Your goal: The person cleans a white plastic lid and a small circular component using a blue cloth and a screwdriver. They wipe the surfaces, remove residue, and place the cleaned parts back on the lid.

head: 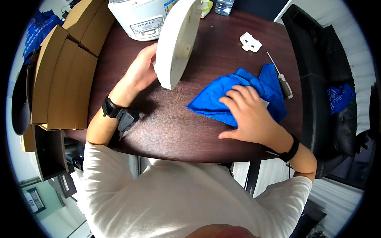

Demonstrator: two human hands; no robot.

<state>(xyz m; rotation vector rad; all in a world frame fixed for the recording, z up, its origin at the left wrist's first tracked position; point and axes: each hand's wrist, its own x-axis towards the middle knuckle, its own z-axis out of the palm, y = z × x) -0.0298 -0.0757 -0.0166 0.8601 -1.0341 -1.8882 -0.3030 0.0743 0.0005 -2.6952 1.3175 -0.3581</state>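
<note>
A white curved plastic cover [166, 44], perhaps an appliance lid, is held tilted on its edge above the table by my left hand [143, 68]. My left fingers are mostly hidden behind it. Its hollow inner side faces right. Over a crumpled blue cloth [208, 99] is my right hand [250, 113], palm down with thumb and fingers apart. Whether the fingertips touch the cloth, I cannot tell. A small pale patch [264, 103] shows beside that hand, on the cloth. Beyond the cloth's right side lies a screwdriver [284, 83] with a grey and white handle.
The white PEXIKCE appliance [146, 26], which looks like a rice cooker, stands at the back of the dark wood table [178, 131]. A small white plastic part [250, 42] lies at back right, near a water bottle [224, 7]. Cardboard boxes [65, 86] line the left edge.
</note>
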